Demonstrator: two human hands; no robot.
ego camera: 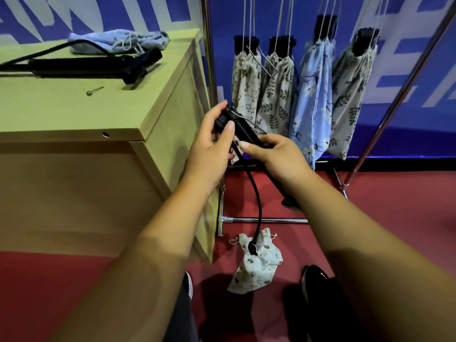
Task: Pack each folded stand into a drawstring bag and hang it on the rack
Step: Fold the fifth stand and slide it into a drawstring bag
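Four patterned cloth drawstring bags (301, 95) hang by cords on the metal rack (404, 90), each with a black stand top poking out. A fifth printed bag (259, 265) lies crumpled on the red floor (394, 218). Both hands close around one black folded stand (243, 130) in front of the rack: the left hand (212, 144) pinches its head, the right hand (274, 151) grips its legs. Another black stand (93, 64) and a blue bag (118, 41) rest on the pale wooden cabinet (74, 112).
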